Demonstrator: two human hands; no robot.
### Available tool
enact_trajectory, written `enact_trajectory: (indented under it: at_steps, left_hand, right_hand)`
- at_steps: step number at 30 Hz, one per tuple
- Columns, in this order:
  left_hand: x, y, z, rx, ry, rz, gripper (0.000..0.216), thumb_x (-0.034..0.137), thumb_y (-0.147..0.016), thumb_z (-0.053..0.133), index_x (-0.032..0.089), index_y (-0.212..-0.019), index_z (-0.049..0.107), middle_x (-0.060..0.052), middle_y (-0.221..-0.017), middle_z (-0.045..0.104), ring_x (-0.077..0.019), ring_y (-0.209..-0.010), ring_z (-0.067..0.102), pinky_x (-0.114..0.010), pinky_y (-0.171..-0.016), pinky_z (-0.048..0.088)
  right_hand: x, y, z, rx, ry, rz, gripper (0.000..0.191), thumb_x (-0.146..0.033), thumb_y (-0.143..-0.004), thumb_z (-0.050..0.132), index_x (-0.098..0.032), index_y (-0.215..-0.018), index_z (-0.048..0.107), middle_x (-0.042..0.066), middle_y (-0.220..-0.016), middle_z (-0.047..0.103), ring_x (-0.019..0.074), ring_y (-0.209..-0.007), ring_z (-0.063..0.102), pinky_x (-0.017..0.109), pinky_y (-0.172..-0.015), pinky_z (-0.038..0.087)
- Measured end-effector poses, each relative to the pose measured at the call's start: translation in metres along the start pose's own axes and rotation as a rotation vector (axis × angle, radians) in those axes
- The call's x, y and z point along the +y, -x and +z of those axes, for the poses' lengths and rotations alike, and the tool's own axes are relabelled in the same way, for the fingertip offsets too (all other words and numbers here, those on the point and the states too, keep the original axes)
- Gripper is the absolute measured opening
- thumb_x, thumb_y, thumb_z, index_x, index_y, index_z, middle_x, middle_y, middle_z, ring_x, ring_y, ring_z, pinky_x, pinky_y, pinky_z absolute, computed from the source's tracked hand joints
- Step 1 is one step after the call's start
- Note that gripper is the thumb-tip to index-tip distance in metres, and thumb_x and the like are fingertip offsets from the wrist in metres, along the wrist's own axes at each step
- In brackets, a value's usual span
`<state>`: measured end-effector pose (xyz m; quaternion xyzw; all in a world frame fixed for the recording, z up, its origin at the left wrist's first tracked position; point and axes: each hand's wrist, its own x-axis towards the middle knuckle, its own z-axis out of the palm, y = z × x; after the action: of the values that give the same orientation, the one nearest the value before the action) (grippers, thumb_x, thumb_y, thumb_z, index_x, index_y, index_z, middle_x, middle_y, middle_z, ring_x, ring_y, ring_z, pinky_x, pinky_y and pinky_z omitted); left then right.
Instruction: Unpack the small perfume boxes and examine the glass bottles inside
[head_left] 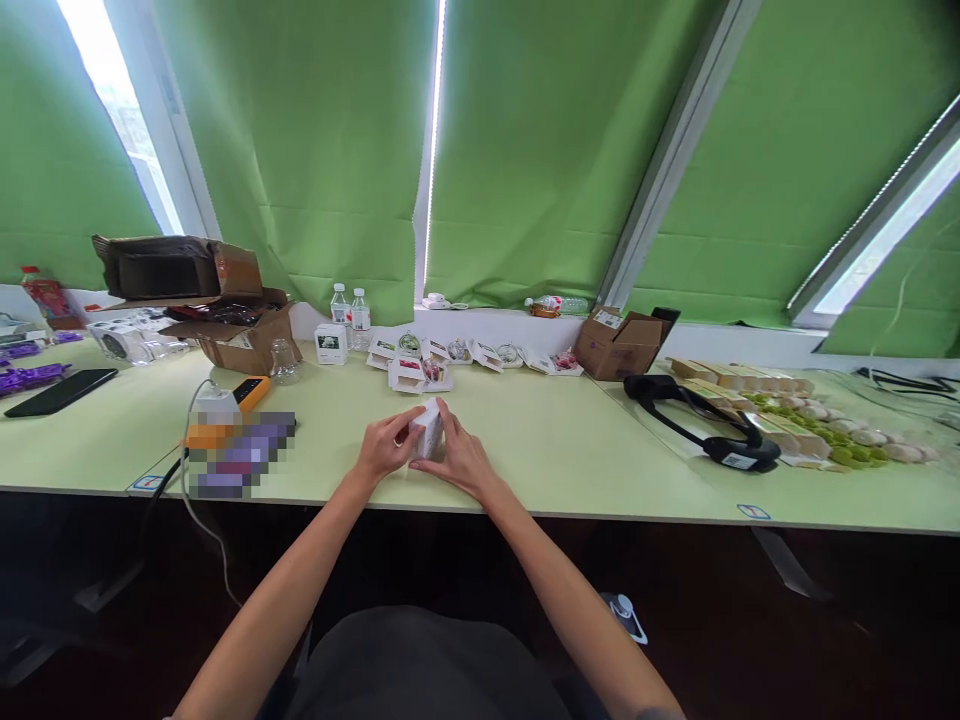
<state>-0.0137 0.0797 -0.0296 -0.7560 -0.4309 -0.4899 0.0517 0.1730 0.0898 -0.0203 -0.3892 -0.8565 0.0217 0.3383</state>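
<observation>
Both of my hands meet over a small white box (427, 428) near the front edge of the pale green table (570, 450). My left hand (384, 448) grips the box from the left, fingers curled round it, a ring on one finger. My right hand (459, 455) wraps it from the right, with one finger stretched along the top. The box rests on or just above the tabletop; I cannot tell which.
Several small white packs (450, 360) lie in a row behind the box. Open cardboard boxes stand at back left (240, 335) and back right (619, 345). Two water bottles (351, 312), an orange device (229, 410), a black neck-band (705, 420) and trays of green and white items (817, 425) surround.
</observation>
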Motion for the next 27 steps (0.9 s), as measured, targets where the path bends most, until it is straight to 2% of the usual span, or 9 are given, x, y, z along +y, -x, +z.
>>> enact_trajectory:
  at_steps: [5,8,11,14,17,20,22,24,27]
  left_hand:
    - [0.004,-0.001,0.003,-0.004,-0.052,0.036,0.04,0.044,-0.09,0.048,0.023,-0.121,0.061,-0.001,-0.068,0.065,-0.0114,-0.057,0.058,-0.022,-0.058,0.048]
    - [0.009,-0.002,0.002,-0.01,-0.078,0.056,0.039,0.043,-0.091,0.048,0.023,-0.122,0.061,-0.002,-0.068,0.064,-0.0128,-0.06,0.06,-0.023,-0.058,0.047]
    - [0.015,-0.001,-0.002,-0.026,-0.098,0.076,0.039,0.041,-0.091,0.048,0.024,-0.124,0.058,-0.004,-0.076,0.066,-0.015,-0.066,0.063,-0.024,-0.059,0.047]
    - [0.019,0.0,-0.005,-0.033,-0.111,0.08,0.041,0.04,-0.09,0.048,0.024,-0.127,0.054,-0.005,-0.085,0.068,-0.0169,-0.073,0.065,-0.026,-0.061,0.048]
    - [0.018,0.001,-0.008,-0.022,-0.121,0.054,0.042,0.04,-0.091,0.048,0.022,-0.129,0.05,-0.006,-0.091,0.068,-0.0176,-0.077,0.066,-0.027,-0.062,0.049]
    - [0.015,0.001,-0.011,-0.017,-0.129,0.017,0.043,0.041,-0.091,0.049,0.021,-0.129,0.047,-0.007,-0.096,0.068,-0.0176,-0.08,0.066,-0.026,-0.062,0.05]
    - [0.013,0.002,-0.014,-0.016,-0.136,-0.01,0.044,0.042,-0.091,0.049,0.022,-0.13,0.045,-0.007,-0.099,0.066,-0.0178,-0.083,0.066,-0.025,-0.061,0.05]
    - [0.012,0.004,-0.02,-0.029,-0.152,-0.059,0.048,0.043,-0.091,0.048,0.023,-0.134,0.04,-0.007,-0.106,0.064,-0.0185,-0.089,0.065,-0.024,-0.062,0.05]
    - [0.009,0.01,-0.028,-0.067,-0.196,-0.176,0.057,0.043,-0.091,0.048,0.025,-0.141,0.028,-0.008,-0.122,0.058,-0.0203,-0.1,0.063,-0.026,-0.068,0.051]
  right_hand:
    - [-0.001,-0.001,0.008,-0.001,0.045,0.022,0.113,-0.06,-0.068,0.067,-0.022,-0.15,-0.002,0.019,-0.141,0.042,0.0319,-0.104,0.062,0.034,-0.063,0.05]
    - [-0.003,0.0,0.012,-0.003,0.058,0.057,0.105,-0.054,-0.074,0.062,-0.02,-0.15,-0.001,0.018,-0.133,0.051,0.0306,-0.095,0.065,0.033,-0.061,0.049]
    - [-0.004,0.001,0.013,-0.041,0.029,0.094,0.098,-0.045,-0.076,0.06,-0.018,-0.15,0.002,0.013,-0.115,0.064,0.0267,-0.079,0.067,0.031,-0.059,0.046]
    - [-0.004,0.002,0.013,-0.075,-0.013,0.092,0.083,-0.038,-0.078,0.059,-0.019,-0.147,0.018,0.007,-0.096,0.07,0.0232,-0.069,0.065,0.028,-0.057,0.042]
    - [-0.005,0.001,0.013,-0.117,-0.056,0.075,0.055,-0.036,-0.082,0.055,-0.017,-0.131,0.043,0.005,-0.08,0.069,0.0204,-0.061,0.061,0.026,-0.053,0.038]
    - [-0.006,-0.003,0.015,-0.143,-0.12,0.082,0.039,-0.037,-0.085,0.054,-0.016,-0.117,0.054,0.003,-0.071,0.066,0.0172,-0.056,0.056,0.025,-0.052,0.037]
    - [-0.007,-0.008,0.018,-0.131,-0.191,0.073,0.037,-0.037,-0.085,0.055,-0.017,-0.115,0.056,0.003,-0.075,0.067,0.016,-0.059,0.056,0.025,-0.056,0.04]
    - [-0.007,-0.014,0.022,-0.089,-0.271,0.043,0.034,-0.036,-0.083,0.056,-0.017,-0.112,0.058,0.005,-0.088,0.067,0.0164,-0.069,0.059,0.025,-0.062,0.044]
    - [-0.008,-0.024,0.032,-0.007,-0.329,0.03,0.03,-0.037,-0.081,0.058,-0.016,-0.102,0.063,0.009,-0.1,0.064,0.0183,-0.083,0.059,0.026,-0.067,0.047]
